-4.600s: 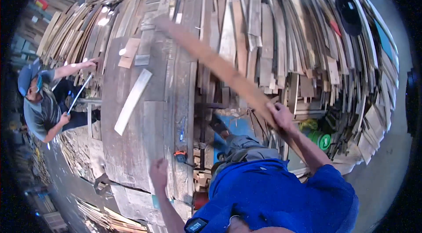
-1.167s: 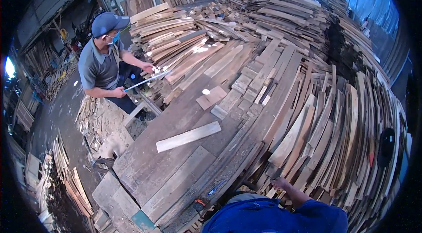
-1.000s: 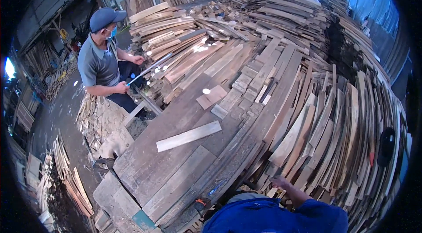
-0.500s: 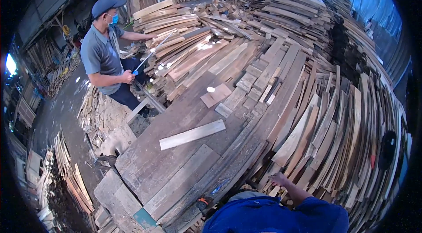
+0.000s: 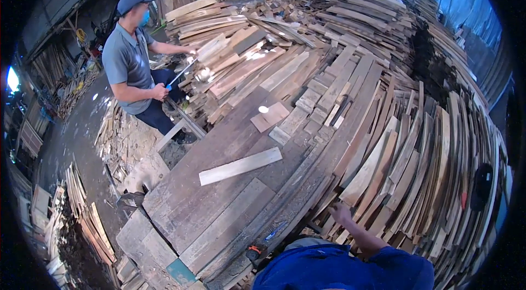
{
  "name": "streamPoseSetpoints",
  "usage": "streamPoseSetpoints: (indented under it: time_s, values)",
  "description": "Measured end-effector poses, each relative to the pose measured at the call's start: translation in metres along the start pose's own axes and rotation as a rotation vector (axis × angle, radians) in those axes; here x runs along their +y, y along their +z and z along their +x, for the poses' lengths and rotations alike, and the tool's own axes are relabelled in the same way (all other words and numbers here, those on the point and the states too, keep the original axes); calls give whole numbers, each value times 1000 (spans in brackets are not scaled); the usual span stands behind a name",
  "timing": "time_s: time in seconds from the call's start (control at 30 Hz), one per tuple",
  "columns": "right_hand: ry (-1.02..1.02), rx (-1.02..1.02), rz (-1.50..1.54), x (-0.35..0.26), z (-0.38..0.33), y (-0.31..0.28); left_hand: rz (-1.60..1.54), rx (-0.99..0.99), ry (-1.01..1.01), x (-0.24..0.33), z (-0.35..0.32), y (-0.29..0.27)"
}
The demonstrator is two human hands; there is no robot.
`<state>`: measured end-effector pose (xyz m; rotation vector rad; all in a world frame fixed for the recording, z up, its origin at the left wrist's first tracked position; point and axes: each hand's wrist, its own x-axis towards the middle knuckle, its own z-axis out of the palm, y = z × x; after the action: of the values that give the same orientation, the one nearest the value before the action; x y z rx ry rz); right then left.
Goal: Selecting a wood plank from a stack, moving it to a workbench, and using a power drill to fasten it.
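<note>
My right hand (image 5: 341, 213) reaches out from a blue sleeve (image 5: 400, 268) at the lower right. It is at the near ends of the long wooden boards (image 5: 378, 180) stacked on that side. Its fingers are too small and partly hidden to show whether they grip a board end. My left hand is out of sight. Left of my right hand runs a worn wooden workbench (image 5: 186, 202), with one pale board (image 5: 241, 166) lying loose across it. An orange-and-black tape measure (image 5: 253, 252) and a blue pen-like object (image 5: 274, 231) lie at the bench's near edge.
Across the bench a co-worker (image 5: 131, 65) in a grey shirt and cap holds a thin rod with a blue grip (image 5: 176, 77) and touches a pile of planks (image 5: 213, 21). Short blocks (image 5: 307, 101) line the bench's far right. A square brown piece (image 5: 270, 117) lies nearby.
My right hand has moved slightly forward and left, up to the board ends. The co-worker's outstretched hand has shifted right, and planks beside it on the pile have moved.
</note>
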<state>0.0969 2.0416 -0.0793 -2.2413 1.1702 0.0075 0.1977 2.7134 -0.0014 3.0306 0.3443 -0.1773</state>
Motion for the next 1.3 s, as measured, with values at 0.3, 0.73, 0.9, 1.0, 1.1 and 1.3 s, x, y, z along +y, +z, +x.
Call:
streamPoseSetpoints:
  time_s: [0.3,0.73,0.9,1.0,1.1,1.3]
  values:
    - [-231,69,-155,-118,38,21,34,-281,-169,27,4,-21]
    - [-353,-190,-364,-113,38,35,87,-487,-262,-15,17,23]
    - [-368,-198,-420,-109,44,42,133,-456,-259,-26,16,39]
    - [-380,-197,-416,-107,46,41,151,-488,-287,-12,21,28]
    - [-381,-312,-453,-113,49,35,160,-522,-322,-9,21,20]
    - [-374,-304,-562,-110,52,40,120,-544,-279,1,22,7]
